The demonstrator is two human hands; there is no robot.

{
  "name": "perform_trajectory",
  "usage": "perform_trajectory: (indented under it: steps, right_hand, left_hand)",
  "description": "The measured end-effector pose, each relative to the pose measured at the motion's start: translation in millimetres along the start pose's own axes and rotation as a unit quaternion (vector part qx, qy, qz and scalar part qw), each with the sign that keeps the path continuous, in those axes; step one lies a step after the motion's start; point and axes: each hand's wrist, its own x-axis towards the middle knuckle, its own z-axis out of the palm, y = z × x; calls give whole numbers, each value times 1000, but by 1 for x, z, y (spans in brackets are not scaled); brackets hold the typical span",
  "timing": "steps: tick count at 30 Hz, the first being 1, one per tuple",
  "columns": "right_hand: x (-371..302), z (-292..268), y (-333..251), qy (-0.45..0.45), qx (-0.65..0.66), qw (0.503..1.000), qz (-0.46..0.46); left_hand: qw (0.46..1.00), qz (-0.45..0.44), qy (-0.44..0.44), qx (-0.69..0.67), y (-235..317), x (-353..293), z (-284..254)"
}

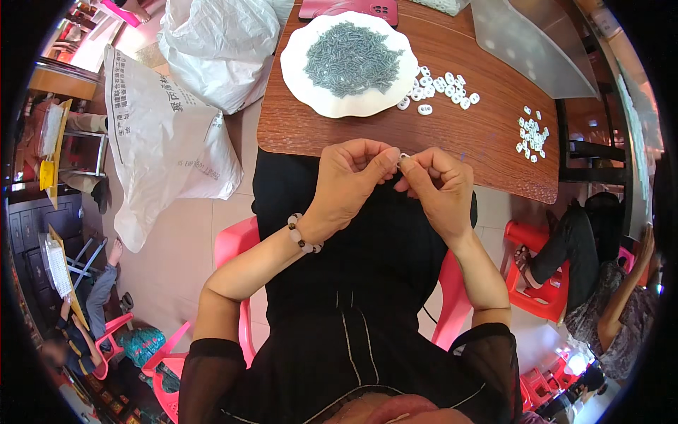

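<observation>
Ideally, keep the small white piece [404,155] steady in the right hand's [443,187] pinch, near the table [318,134] edge, and make fine adjustments with the left hand [347,177], its thumb and finger closed just beside it; whether they hold anything, I cannot tell. Light, even pressure should prevent slips.

There is one plate [293,62], one phone [346,8], one bracelet [295,234], two loose clusters of white pieces [450,90].

Sm. wht pc. [403,156], prob. oval, held btwn hands [346,180] [446,189].
</observation>
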Motion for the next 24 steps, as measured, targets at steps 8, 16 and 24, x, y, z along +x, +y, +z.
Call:
perform_trajectory:
  steps: [8,16,24]
  right_hand:
    - [2,0,-1,2,37,999,9]
    - [2,-2,-3,9,54,998,13]
    - [1,-3,-4,-4,49,999,10]
  left_hand:
    - [1000,-15,-7,-26,4,0,1]
    - [998,-29,-25,-52,5,2,-1]
    - [999,-26,-15,-35,4,0,-3]
